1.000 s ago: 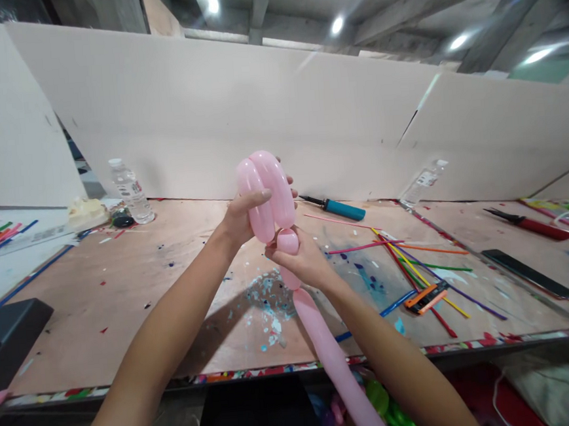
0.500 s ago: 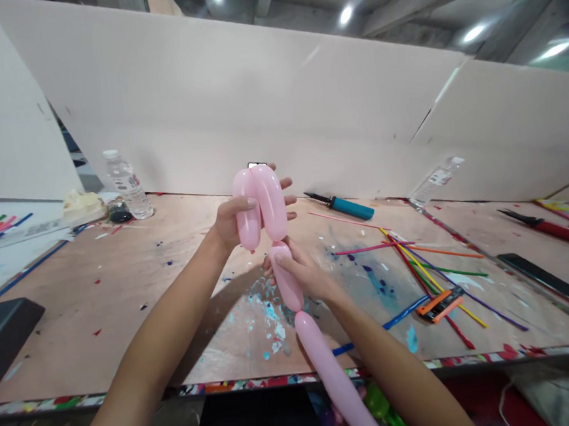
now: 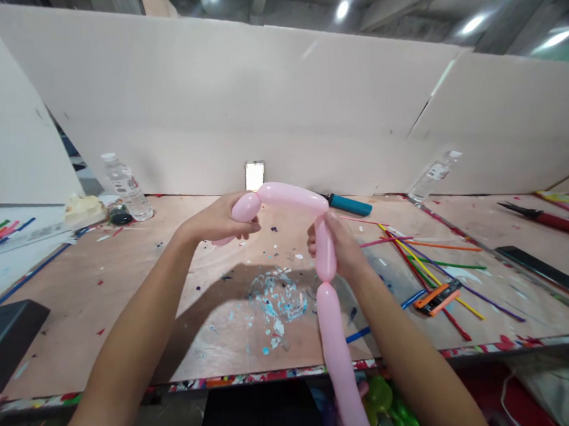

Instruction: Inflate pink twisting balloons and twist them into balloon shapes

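Observation:
A long pink balloon (image 3: 293,197), twisted into several segments, stretches between my two hands above the table. My left hand (image 3: 220,217) is closed around a short segment at its left end, and a bit of pink shows below the fingers. From there a longer segment arches over to the right. My right hand (image 3: 343,244) grips the segment after it, which hangs upright. Below that hand, past a twist, the untwisted length runs down over the table's front edge and out of view.
Thin uninflated balloons (image 3: 446,266) lie at right with an orange-and-black tool (image 3: 438,298). Behind them are a blue hand pump (image 3: 350,204), a water bottle (image 3: 436,176) and a dark phone (image 3: 548,271). A lit phone (image 3: 255,176) leans on the white panel. Another bottle (image 3: 127,186) stands left.
My hands have moved apart, the left one leftward and the right one up and rightward. The two segments that hung side by side are now spread, with one stretched between the hands.

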### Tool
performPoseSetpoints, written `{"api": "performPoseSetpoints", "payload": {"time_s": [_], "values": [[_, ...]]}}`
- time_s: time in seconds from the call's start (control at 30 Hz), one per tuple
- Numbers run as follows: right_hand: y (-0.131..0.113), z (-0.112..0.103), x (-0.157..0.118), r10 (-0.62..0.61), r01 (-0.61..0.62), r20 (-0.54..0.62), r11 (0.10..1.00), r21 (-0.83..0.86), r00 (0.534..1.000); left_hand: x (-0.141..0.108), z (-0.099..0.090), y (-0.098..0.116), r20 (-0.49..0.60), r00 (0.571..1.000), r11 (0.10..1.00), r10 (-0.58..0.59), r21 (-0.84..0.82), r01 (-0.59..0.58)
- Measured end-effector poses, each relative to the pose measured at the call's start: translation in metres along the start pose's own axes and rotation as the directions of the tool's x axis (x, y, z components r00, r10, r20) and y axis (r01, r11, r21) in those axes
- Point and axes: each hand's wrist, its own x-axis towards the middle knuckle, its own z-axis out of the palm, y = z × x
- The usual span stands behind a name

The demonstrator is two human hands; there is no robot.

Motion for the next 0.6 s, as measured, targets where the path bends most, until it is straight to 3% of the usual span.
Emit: {"api": "performPoseSetpoints", "payload": {"time_s": [0.07,0.13,0.23,0.33,0.47,0.6], "values": [[-0.018,-0.006,-0.001,-0.079,0.081,0.022,0.994,-0.074,0.997,-0.01,-0.005,0.003,-0.105,0.993,0.978,0.055,0.207,-0.033],[-0.035,-0.008,-0.006,-0.166,0.177,0.075,0.966,-0.19,0.983,-0.019,-0.005,0.004,-0.176,0.976,0.95,0.125,0.304,-0.067],[-0.051,-0.004,-0.015,-0.283,0.311,0.13,0.881,-0.357,0.95,-0.029,0.001,0.003,-0.201,0.967,0.948,0.154,0.307,-0.087],[-0.06,0.002,-0.024,-0.432,0.43,0.128,0.734,-0.526,0.893,-0.035,0.008,0.002,-0.233,0.956,0.945,0.178,0.31,-0.1],[-0.066,0.0,-0.029,-0.544,0.467,0.136,0.535,-0.704,0.828,-0.04,0.012,-0.001,-0.372,0.916,0.943,0.149,0.332,-0.019],[-0.062,-0.012,-0.023,-0.549,0.453,0.156,0.461,-0.763,0.821,-0.046,0.016,-0.004,-0.472,0.861,0.949,0.187,0.313,-0.035]]}}
